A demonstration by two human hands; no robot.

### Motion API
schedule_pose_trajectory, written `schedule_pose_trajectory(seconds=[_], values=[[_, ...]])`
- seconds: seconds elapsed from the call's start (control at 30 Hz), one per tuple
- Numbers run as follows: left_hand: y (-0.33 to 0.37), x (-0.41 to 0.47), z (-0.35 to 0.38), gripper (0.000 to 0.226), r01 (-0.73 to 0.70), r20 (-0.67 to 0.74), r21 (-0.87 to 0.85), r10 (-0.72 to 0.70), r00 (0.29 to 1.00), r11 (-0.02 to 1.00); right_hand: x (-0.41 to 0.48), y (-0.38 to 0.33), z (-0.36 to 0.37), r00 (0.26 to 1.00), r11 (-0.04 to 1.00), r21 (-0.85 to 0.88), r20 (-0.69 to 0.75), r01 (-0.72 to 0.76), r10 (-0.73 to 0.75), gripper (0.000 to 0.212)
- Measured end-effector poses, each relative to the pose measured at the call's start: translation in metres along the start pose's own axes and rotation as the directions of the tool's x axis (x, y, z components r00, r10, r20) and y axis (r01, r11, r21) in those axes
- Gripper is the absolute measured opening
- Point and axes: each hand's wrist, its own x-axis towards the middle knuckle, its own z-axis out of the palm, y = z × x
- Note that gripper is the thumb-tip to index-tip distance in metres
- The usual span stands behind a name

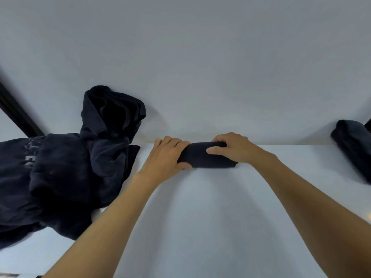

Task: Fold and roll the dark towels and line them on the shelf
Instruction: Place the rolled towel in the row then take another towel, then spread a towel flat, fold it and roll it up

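Currently held: the rolled towel [206, 157], a short dark bundle lying on the white shelf [200, 207], close against the wall [200, 57].
Left hand [166, 155]: curled round the roll's left end, fingers over the top and thumb tucked along the near lower edge.
Right hand [232, 147]: curled over the right half, fingers on the far side and thumb pressing the near face.
Long axis: left to right across the view, roughly parallel to the line where shelf meets wall; the ends point at the loose pile and at the far roll.
Handling, as a judgement: soft, light and compressible. It should not slip on the shelf, but it will likely spring open if released unevenly.
Where to hold: both ends at once, as now, pressure across the wraps so that the outer flap stays trapped. The flap itself cannot be seen.
Loose pile [66, 167]: crumpled dark towels left of the hands, one end climbing the wall, not yet folded.
Finished roll [353, 145]: well apart at the right edge, by the wall and lying at an angle.
Black rail [18, 115]: slanting in at the far left.
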Motion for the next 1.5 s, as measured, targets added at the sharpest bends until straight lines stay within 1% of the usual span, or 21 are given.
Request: schedule_pose_trajectory(seconds=[0.07,0.13,0.2,0.27,0.33,0.37,0.4,0.43,0.47,0.5,0.57,0.63,0.73,0.8,0.87,0.97,1.03,1.13,1.33,1.43,1.5], values=[[-0.002,0.015,-0.007,0.052,0.057,0.106,-0.029,-0.053,0.993,0.998,0.003,-0.006,-0.001,0.998,0.993,-0.117,-0.056,0.021,-0.028,0.026],[-0.007,0.031,-0.014,0.045,0.11,0.237,-0.069,-0.091,0.967,0.992,-0.001,-0.007,0.004,0.958,0.936,-0.311,-0.18,0.162,-0.225,0.032],[-0.014,0.041,-0.017,0.041,0.188,0.367,-0.167,-0.116,0.923,0.968,-0.01,-0.005,0.019,0.922,0.851,-0.462,-0.153,0.251,-0.355,0.055],[-0.015,0.047,-0.018,0.041,0.252,0.459,-0.209,-0.132,0.878,0.945,-0.012,-0.001,0.033,0.933,0.796,-0.568,-0.128,0.209,-0.336,0.063],[-0.008,0.049,-0.02,0.044,0.202,0.432,-0.06,-0.157,0.888,0.977,-0.006,-0.001,0.037,0.931,0.745,-0.651,-0.166,0.145,-0.326,0.054],[-0.002,0.046,-0.02,0.046,0.171,0.342,0.037,-0.173,0.924,0.985,-0.004,-0.004,0.035,0.932,0.744,-0.657,-0.181,0.123,-0.314,0.05],[0.007,0.043,-0.019,0.046,0.175,0.207,0.09,-0.191,0.959,0.98,-0.004,-0.007,0.03,0.942,0.778,-0.621,-0.193,0.099,-0.274,0.047],[0.018,0.038,-0.018,0.043,0.205,0.054,0.073,-0.209,0.976,0.976,-0.005,-0.008,0.024,0.962,0.846,-0.528,-0.193,0.065,-0.194,0.046],[0.031,0.034,-0.017,0.038,0.234,-0.071,-0.007,-0.234,0.97,0.972,-0.009,-0.008,0.018,0.98,0.926,-0.376,-0.178,0.018,-0.091,0.045],[0.046,0.031,-0.014,0.03,0.256,-0.131,-0.14,-0.274,0.953,0.957,-0.016,-0.005,0.011,0.989,0.979,-0.199,-0.147,-0.047,0.018,0.044],[0.076,0.034,-0.005,0.016,0.28,-0.09,-0.402,-0.342,0.936,0.872,-0.033,0.005,-0.001,0.979,0.983,0.072,-0.098,-0.171,0.178,0.041],[0.11,0.042,0.007,0.021,0.253,-0.03,-0.572,-0.328,0.944,0.78,-0.053,0.024,-0.015,0.949,0.936,0.229,-0.108,-0.268,0.298,0.04],[0.166,0.062,0.017,0.037,0.123,-0.031,-0.686,-0.198,0.98,0.717,-0.087,0.059,-0.039,0.86,0.837,0.41,-0.2,-0.362,0.469,0.04],[0.204,0.077,0.024,0.039,0.056,-0.028,-0.748,-0.116,0.993,0.662,-0.109,0.08,-0.054,0.78,0.792,0.454,-0.277,-0.409,0.562,0.038],[0.238,0.096,0.033,0.041,0.031,-0.007,-0.817,-0.064,0.998,0.575,-0.124,0.098,-0.067,0.694,0.779,0.41,-0.37,-0.474,0.617,0.038],[0.277,0.122,0.05,0.042,0.047,0.024,-0.867,-0.053,0.998,0.496,-0.131,0.122,-0.077,0.585,0.741,0.229,-0.487,-0.631,0.648,0.041],[0.296,0.136,0.062,0.042,0.07,0.041,-0.888,-0.073,0.997,0.455,-0.13,0.135,-0.077,0.544,0.707,0.117,-0.556,-0.698,0.629,0.039],[0.31,0.151,0.081,0.042,0.096,0.059,-0.9,-0.099,0.993,0.426,-0.125,0.147,-0.073,0.554,0.688,-0.035,-0.624,-0.724,0.551,0.034],[0.318,0.164,0.102,0.039,0.084,0.04,-0.868,-0.1,0.994,0.489,-0.121,0.161,-0.06,0.607,0.583,-0.359,-0.732,-0.728,0.308,0.015],[0.321,0.161,0.104,0.033,0.046,0.005,-0.88,-0.087,0.996,0.473,-0.124,0.165,-0.058,0.612,0.51,-0.433,-0.748,-0.744,0.257,0.013],[0.319,0.16,0.103,0.031,0.037,0.013,-0.858,-0.051,0.999,0.512,-0.127,0.166,-0.057,0.624,0.481,-0.466,-0.742,-0.743,0.245,0.016]])
